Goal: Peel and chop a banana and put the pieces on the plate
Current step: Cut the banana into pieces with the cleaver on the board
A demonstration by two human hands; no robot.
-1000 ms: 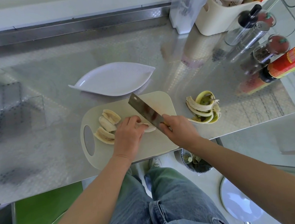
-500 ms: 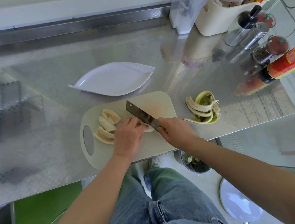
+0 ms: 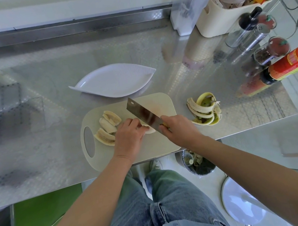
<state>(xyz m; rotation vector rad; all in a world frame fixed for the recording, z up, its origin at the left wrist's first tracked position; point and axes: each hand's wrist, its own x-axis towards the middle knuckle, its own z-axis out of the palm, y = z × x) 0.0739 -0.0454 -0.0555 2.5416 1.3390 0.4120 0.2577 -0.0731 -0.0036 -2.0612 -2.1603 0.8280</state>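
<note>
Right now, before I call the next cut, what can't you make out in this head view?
The banana piece: the left hand and the knife cover it; only its tip shows, so its length is unknown.
The knife handle: hidden inside the right hand.
The blade edge: seen from above, so contact with the cutting board cannot be told.
The bin below: cut off by the edge of the counter.

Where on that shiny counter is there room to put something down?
The widest bare patch is the counter left of the cutting board and plate; another strip runs behind the plate to the back wall. The right is crowded: banana peel, bottles, containers. The board holds slices, knife, left hand and right hand.
</note>
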